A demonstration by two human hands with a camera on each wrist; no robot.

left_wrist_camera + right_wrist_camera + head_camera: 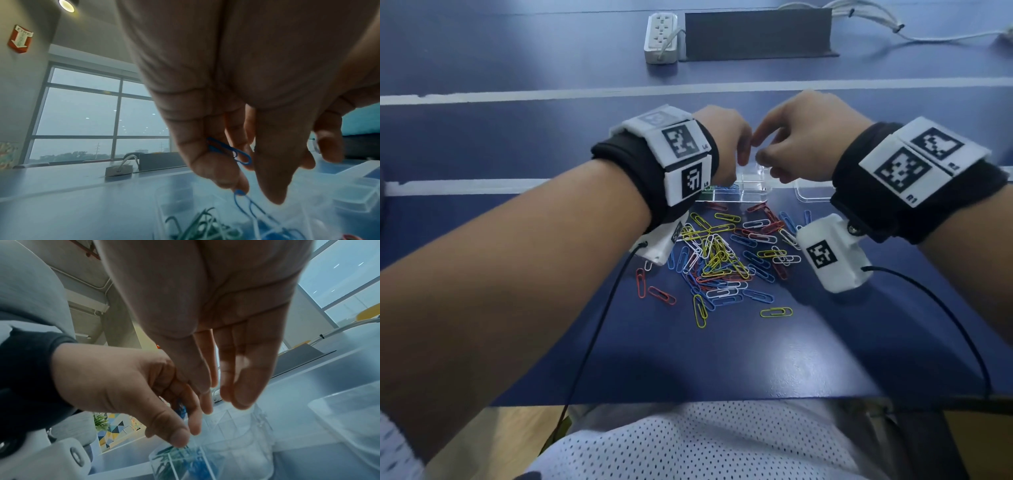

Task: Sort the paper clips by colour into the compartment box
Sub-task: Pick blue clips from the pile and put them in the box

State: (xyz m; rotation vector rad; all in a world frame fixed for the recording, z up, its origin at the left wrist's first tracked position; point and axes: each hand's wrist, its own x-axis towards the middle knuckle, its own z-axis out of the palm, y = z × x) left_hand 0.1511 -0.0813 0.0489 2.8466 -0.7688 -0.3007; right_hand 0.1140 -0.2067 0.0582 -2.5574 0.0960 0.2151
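A mixed heap of paper clips point(722, 260) in yellow, blue, red and white lies on the blue table. Just beyond it stands the clear compartment box point(753, 192). My left hand point(739, 154) hovers over the box's left side. It pinches a blue paper clip point(230, 151) between its fingers. A second blue clip point(246, 206) hangs just under the fingertips, above a compartment of blue clips point(195, 465). The neighbouring compartment holds green clips point(201, 225). My right hand point(763, 157) is beside the left one over the box, with its fingers point(240, 386) straight and holding nothing.
A clear lid or tray point(811, 192) lies right of the box. At the back of the table are a white power strip point(662, 37), a dark grey panel point(756, 34) and white cables point(876, 24). The table's front edge point(688, 402) is close to my lap.
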